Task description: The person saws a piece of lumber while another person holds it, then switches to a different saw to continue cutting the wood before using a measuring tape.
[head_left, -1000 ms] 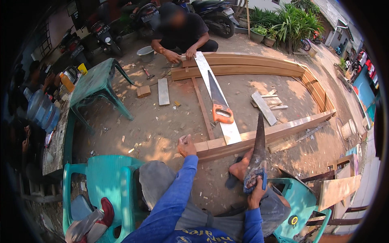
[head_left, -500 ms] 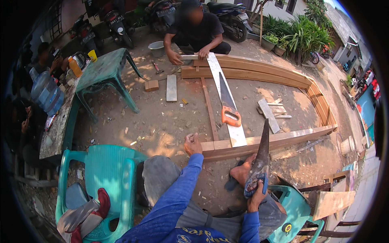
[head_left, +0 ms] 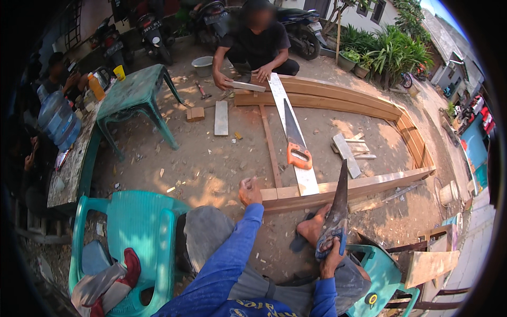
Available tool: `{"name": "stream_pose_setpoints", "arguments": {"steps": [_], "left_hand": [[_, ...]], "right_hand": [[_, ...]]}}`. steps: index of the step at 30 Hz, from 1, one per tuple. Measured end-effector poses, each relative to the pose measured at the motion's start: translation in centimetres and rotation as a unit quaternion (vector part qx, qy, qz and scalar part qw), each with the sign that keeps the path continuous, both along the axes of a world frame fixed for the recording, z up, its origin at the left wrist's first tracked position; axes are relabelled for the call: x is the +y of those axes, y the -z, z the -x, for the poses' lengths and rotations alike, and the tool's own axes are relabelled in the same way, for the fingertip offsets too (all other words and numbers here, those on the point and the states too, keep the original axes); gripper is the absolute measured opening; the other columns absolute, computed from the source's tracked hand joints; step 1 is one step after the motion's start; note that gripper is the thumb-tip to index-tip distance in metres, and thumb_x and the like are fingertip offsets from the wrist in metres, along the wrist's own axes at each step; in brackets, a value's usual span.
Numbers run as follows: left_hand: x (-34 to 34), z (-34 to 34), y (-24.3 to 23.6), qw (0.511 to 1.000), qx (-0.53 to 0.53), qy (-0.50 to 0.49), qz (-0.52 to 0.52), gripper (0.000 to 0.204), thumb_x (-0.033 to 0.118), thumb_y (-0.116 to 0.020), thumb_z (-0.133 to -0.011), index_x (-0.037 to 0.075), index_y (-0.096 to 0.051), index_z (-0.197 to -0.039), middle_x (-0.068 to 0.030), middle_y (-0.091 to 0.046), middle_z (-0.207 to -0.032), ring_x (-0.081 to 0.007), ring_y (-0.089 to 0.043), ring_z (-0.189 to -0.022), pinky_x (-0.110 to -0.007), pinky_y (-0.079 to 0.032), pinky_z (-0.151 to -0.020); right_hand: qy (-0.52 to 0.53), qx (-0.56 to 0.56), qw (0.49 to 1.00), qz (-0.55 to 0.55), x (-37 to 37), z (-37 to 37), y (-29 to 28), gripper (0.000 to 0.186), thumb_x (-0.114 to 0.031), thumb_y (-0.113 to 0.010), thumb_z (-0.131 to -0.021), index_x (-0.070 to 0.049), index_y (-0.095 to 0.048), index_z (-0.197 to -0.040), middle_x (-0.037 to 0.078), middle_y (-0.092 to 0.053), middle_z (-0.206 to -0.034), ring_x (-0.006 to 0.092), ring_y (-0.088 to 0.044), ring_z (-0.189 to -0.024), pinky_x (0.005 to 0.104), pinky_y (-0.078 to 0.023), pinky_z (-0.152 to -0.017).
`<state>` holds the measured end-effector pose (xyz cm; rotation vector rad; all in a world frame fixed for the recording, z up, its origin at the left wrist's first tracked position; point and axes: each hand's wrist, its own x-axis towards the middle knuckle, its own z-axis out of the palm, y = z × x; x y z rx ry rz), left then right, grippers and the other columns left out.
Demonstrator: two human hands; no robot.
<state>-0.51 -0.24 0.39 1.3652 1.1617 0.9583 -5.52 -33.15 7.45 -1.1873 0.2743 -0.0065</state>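
My right hand (head_left: pixel 331 259) grips a handsaw (head_left: pixel 338 203) by its blue handle, its dark blade pointing up and away beside my bare foot (head_left: pixel 311 228). My left hand (head_left: pixel 250 192) is closed in a loose fist at the left end of the near wooden beam (head_left: pixel 343 189); I see nothing in its fingers. A long white board (head_left: pixel 277 98) lies across the near and far beams. On it rests a second handsaw (head_left: pixel 299 155) with an orange handle. Across from me, a crouching co-worker holds a short pale wood piece (head_left: pixel 248 86) in one hand, the other on the board's far end.
Left stand a green plastic table (head_left: pixel 127 90) and a turquoise chair (head_left: pixel 140 222). On the ground lie a hammer (head_left: pixel 203 91), a wood block (head_left: pixel 195 114), a grey plank (head_left: pixel 221 118) and several offcuts (head_left: pixel 347 154). Motorbikes and plants line the back.
The co-worker's short wood piece has come away from the beam end toward me and now tilts. My hands and my saw hold nearly the same place; the view shifts slightly.
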Motion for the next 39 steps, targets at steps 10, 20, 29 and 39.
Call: {"name": "stream_pose_setpoints", "arguments": {"steps": [10,20,29,39], "left_hand": [[0.7,0.4,-0.2,1.000,0.021,0.017,0.004,0.036,0.035,-0.072,-0.087,0.004,-0.069,-0.104,-0.0145,-0.075,-0.090,-0.0308,-0.071,-0.085,-0.041,-0.053,-0.079],[0.6,0.7,-1.4,0.991,0.112,0.055,0.047,0.041,0.044,-0.069,-0.087,0.007,-0.069,-0.104,-0.0173,-0.073,-0.101,-0.0360,-0.069,-0.096,-0.045,-0.051,-0.086],[-0.4,-0.4,3.0,0.981,0.054,0.152,0.106,0.070,0.063,-0.071,-0.081,0.002,-0.069,-0.116,-0.0189,-0.073,-0.111,-0.0341,-0.068,-0.106,-0.042,-0.051,-0.095],[2.9,0.6,4.8,0.963,0.033,0.265,0.030,0.055,0.053,-0.072,-0.083,0.001,-0.075,-0.101,-0.0184,-0.074,-0.094,-0.0293,-0.071,-0.090,-0.041,-0.053,-0.083]], "right_hand": [[-0.018,0.010,0.998,-0.059,0.5,0.2,-2.2,0.010,-0.016,-0.055,-0.101,-0.007,-0.055,-0.097,0.000,-0.048,-0.066,0.0126,-0.050,-0.054,0.0285,-0.042,-0.048],[0.126,-0.076,0.988,-0.054,-5.2,4.0,-14.9,0.022,-0.034,-0.065,-0.100,-0.017,-0.055,-0.089,-0.005,-0.047,-0.066,0.0072,-0.046,-0.056,0.0223,-0.039,-0.050],[0.261,-0.277,0.925,0.014,-11.8,10.6,-23.8,0.028,-0.036,-0.063,-0.101,-0.009,-0.055,-0.102,-0.003,-0.045,-0.070,0.0085,-0.045,-0.059,0.0253,-0.039,-0.055],[0.229,-0.351,0.905,-0.073,-12.1,13.6,-25.7,0.036,-0.046,-0.054,-0.100,-0.010,-0.054,-0.098,-0.001,-0.050,-0.072,0.0078,-0.047,-0.059,0.0206,-0.039,-0.053]]}}
